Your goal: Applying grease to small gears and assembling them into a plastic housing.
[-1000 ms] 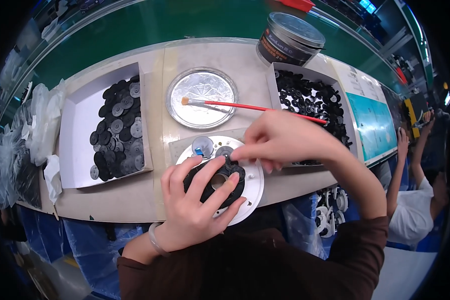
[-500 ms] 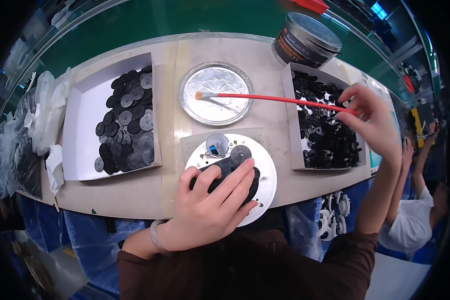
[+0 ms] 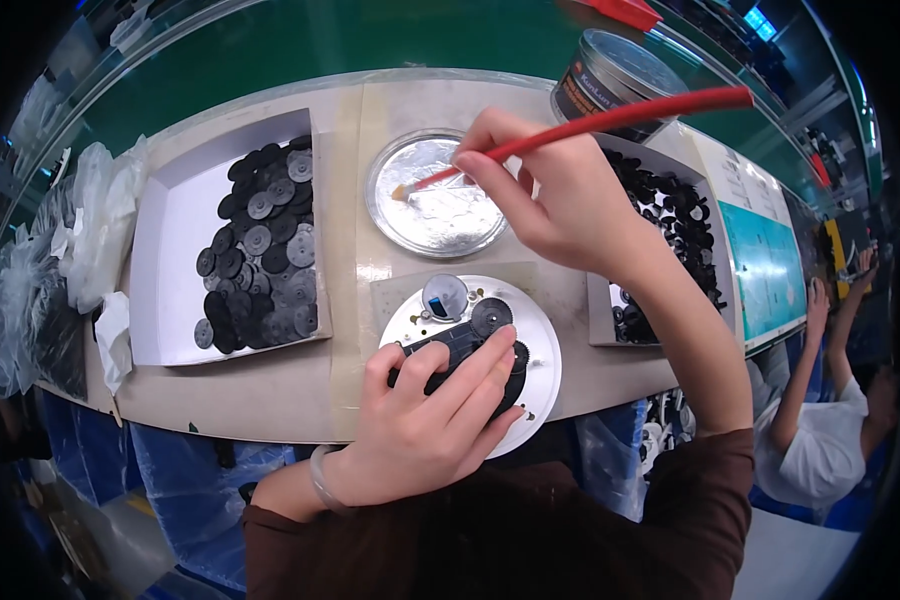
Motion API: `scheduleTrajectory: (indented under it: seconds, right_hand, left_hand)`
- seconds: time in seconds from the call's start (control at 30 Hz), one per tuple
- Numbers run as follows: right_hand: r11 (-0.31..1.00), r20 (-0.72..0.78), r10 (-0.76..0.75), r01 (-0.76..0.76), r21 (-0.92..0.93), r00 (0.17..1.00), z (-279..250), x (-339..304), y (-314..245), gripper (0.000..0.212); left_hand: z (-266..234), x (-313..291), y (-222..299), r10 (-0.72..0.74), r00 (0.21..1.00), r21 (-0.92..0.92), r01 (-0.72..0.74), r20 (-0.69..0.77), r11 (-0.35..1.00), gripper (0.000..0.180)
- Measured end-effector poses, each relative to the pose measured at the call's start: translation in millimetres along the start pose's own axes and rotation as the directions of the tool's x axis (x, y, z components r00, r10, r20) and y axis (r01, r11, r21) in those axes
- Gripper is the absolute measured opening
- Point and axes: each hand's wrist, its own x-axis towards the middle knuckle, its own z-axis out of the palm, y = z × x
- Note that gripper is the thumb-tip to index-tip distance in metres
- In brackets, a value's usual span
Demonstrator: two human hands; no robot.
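Here, counting from the left, one shallow box [image 3: 175,270] is sitting to the left of the white disc [image 3: 543,385], holding a heap of dark gears [image 3: 260,240] too crowded to count; one silver lid [image 3: 440,235] is lying just beyond the disc; one tin [image 3: 625,75] is standing farther beyond it, to the right; and a second box [image 3: 599,310], holding many small black parts [image 3: 685,230], is sitting to its right. On the disc itself, one grey cylinder [image 3: 445,297], one black housing [image 3: 448,345] and one round gear [image 3: 490,316] are showing. The left hand [image 3: 425,425] is staying half open, fingers spread and bent across the housing, the index fingertip lying close by the gear. The right hand [image 3: 560,195] is pinching one red brush [image 3: 610,119] between thumb and fingers; its bristles are pointing at the lid, contact unclear. The left forearm is slanting in low, palm down, while the right is reaching beyond the disc, elbow bent outward, wrist raised, the brush tilting.
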Motion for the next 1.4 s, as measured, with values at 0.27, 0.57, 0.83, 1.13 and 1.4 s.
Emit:
scheduleTrajectory:
  seconds: [0.27, 0.57, 0.83, 1.13, 1.4]
  right_hand:
    - [0.988, -0.079, 0.156, -0.157, -0.01, 0.985, -24, -15, -6, 0.009]
    - [0.994, -0.157, 0.076, -0.088, -0.072, 0.985, -1, -4, 25, 0.006]
    - [0.974, -0.167, 0.221, -0.211, 0.079, 0.961, -11, -10, 29, 0.012]
    - [0.316, 0.018, 0.813, -0.468, 0.825, 0.581, -59, -66, 23, 0.015]
    - [0.987, -0.23, 0.125, -0.097, 0.131, 0.965, -69, -138, -72, 0.008]
  left_hand:
    - [3, -1, -3, 0.008, 1.0, -0.067, -0.009, -0.016, 0.998, 0.036]
    - [1, 0, -3, 0.004, 1.0, -0.088, -0.004, -0.006, 0.996, 0.035]
    - [0, 1, -2, 0.006, 1.0, -0.092, -0.006, 0.004, 0.996, 0.036]
    - [3, -3, -3, 0.019, 1.0, -0.057, -0.019, 0.005, 0.998, 0.029]
    - [2, -1, 4, 0.012, 0.999, -0.002, -0.012, -0.045, 1.0, 0.027]
